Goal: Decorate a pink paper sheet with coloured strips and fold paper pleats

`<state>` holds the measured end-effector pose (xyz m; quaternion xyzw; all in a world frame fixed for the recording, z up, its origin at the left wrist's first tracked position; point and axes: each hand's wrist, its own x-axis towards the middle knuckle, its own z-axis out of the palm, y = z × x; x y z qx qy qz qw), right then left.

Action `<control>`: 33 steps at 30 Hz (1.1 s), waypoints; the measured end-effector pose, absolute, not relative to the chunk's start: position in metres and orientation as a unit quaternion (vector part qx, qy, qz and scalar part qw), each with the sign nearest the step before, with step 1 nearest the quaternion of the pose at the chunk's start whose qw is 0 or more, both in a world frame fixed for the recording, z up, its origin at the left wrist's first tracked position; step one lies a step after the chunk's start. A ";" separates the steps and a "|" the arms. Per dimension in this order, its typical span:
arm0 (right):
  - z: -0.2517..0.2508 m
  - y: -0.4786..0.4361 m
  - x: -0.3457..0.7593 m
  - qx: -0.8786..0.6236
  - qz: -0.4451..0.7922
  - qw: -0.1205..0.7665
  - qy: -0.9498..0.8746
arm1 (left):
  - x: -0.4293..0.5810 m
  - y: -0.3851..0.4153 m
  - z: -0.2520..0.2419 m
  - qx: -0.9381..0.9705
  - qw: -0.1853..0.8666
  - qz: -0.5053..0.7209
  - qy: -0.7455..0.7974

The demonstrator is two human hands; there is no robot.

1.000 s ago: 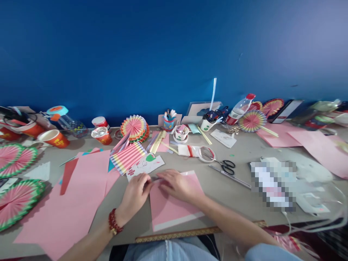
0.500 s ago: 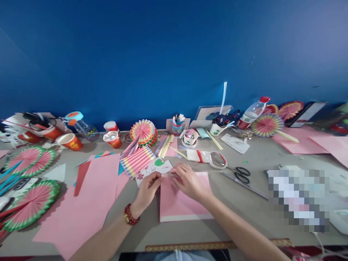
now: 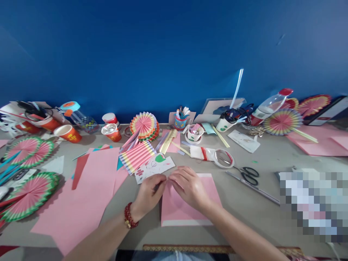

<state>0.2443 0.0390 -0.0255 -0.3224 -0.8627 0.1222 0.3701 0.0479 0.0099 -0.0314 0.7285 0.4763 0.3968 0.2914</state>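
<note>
A pink sheet of paper [image 3: 195, 214] with white strips along its near and far edges lies in front of me. My left hand [image 3: 150, 192], a red bead bracelet [image 3: 130, 215] at its wrist, is closed in a pinch at the paper's far left corner. My right hand [image 3: 189, 186] rests over the paper, its bent fingers closed at the same corner, almost touching the left fingertips. My fingers hide that corner. Just beyond the hands lies a white card [image 3: 154, 166] with a green shape and red marks, beside a pleated striped paper [image 3: 137, 157].
Large pink sheets [image 3: 89, 195] and green-edged paper fans [image 3: 32, 195] lie to the left. On the right are black-handled scissors [image 3: 250, 175], a tape roll [image 3: 223, 158] and a grey pen-like rod [image 3: 252, 187]. Paper cups [image 3: 67, 133] and a bottle [image 3: 272, 105] stand along the blue wall.
My view has shifted slightly, so things on the right appear farther right. Both hands stay at the paper's far left corner, with the right fingers now closer to the left ones.
</note>
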 end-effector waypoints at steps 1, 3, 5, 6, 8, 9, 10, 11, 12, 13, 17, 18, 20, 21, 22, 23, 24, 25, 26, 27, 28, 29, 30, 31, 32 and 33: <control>-0.025 0.039 0.245 -0.323 0.124 0.369 -0.863 | 0.048 0.009 -0.031 0.735 0.285 0.395 0.471; -0.024 0.038 0.246 -0.321 0.127 0.364 -0.865 | 0.049 0.008 -0.029 0.745 0.282 0.391 0.462; -0.023 0.038 0.246 -0.317 0.127 0.361 -0.868 | 0.049 0.008 -0.028 0.751 0.286 0.383 0.456; -0.022 0.037 0.246 -0.316 0.126 0.358 -0.870 | 0.049 0.007 -0.028 0.752 0.289 0.379 0.455; -0.021 0.037 0.246 -0.314 0.121 0.354 -0.873 | 0.050 0.007 -0.029 0.754 0.291 0.376 0.453; -0.021 0.037 0.246 -0.314 0.120 0.352 -0.874 | 0.050 0.006 -0.030 0.754 0.291 0.377 0.452; -0.020 0.036 0.246 -0.313 0.120 0.351 -0.874 | 0.049 0.006 -0.030 0.754 0.291 0.379 0.450; -0.020 0.036 0.246 -0.312 0.122 0.351 -0.874 | 0.049 0.006 -0.031 0.754 0.290 0.381 0.449; -0.019 0.036 0.246 -0.311 0.125 0.352 -0.874 | 0.049 0.006 -0.031 0.754 0.289 0.383 0.448; -0.019 0.036 0.246 -0.311 0.129 0.353 -0.873 | 0.048 0.006 -0.032 0.754 0.288 0.384 0.448; -0.019 0.036 0.246 -0.307 0.135 0.352 -0.874 | 0.048 0.006 -0.032 0.756 0.282 0.382 0.451; -0.020 0.036 0.246 -0.305 0.132 0.351 -0.876 | 0.047 0.006 -0.032 0.756 0.282 0.382 0.450; -0.020 0.036 0.245 -0.301 0.125 0.351 -0.878 | 0.047 0.005 -0.032 0.758 0.284 0.379 0.449; -0.020 0.036 0.245 -0.302 0.123 0.353 -0.877 | 0.048 0.005 -0.032 0.758 0.285 0.379 0.447; -0.020 0.036 0.245 -0.304 0.124 0.355 -0.875 | 0.048 0.005 -0.033 0.758 0.287 0.379 0.446; -0.020 0.036 0.245 -0.307 0.127 0.356 -0.874 | 0.048 0.005 -0.033 0.758 0.288 0.380 0.445; -0.020 0.036 0.245 -0.310 0.132 0.357 -0.871 | 0.048 0.005 -0.033 0.758 0.289 0.381 0.444; -0.020 0.036 0.245 -0.312 0.140 0.358 -0.869 | 0.048 0.005 -0.033 0.758 0.289 0.382 0.444; -0.020 0.036 0.245 -0.314 0.148 0.359 -0.866 | 0.048 0.005 -0.033 0.757 0.290 0.381 0.444; -0.020 0.036 0.245 -0.317 0.156 0.361 -0.863 | 0.048 0.005 -0.033 0.757 0.291 0.381 0.445; -0.020 0.035 0.245 -0.319 0.164 0.363 -0.860 | 0.048 0.005 -0.032 0.756 0.292 0.380 0.445; -0.020 0.035 0.245 -0.320 0.171 0.365 -0.857 | 0.048 0.004 -0.031 0.756 0.294 0.379 0.446; -0.021 0.035 0.245 -0.321 0.177 0.366 -0.855 | 0.048 0.004 -0.031 0.755 0.297 0.378 0.446; -0.022 0.035 0.246 -0.322 0.182 0.366 -0.854 | 0.048 0.004 -0.030 0.756 0.298 0.377 0.445; -0.022 0.034 0.246 -0.323 0.186 0.367 -0.852 | 0.048 0.004 -0.029 0.756 0.299 0.376 0.445; -0.023 0.034 0.246 -0.325 0.189 0.369 -0.850 | 0.049 0.003 -0.028 0.757 0.299 0.374 0.445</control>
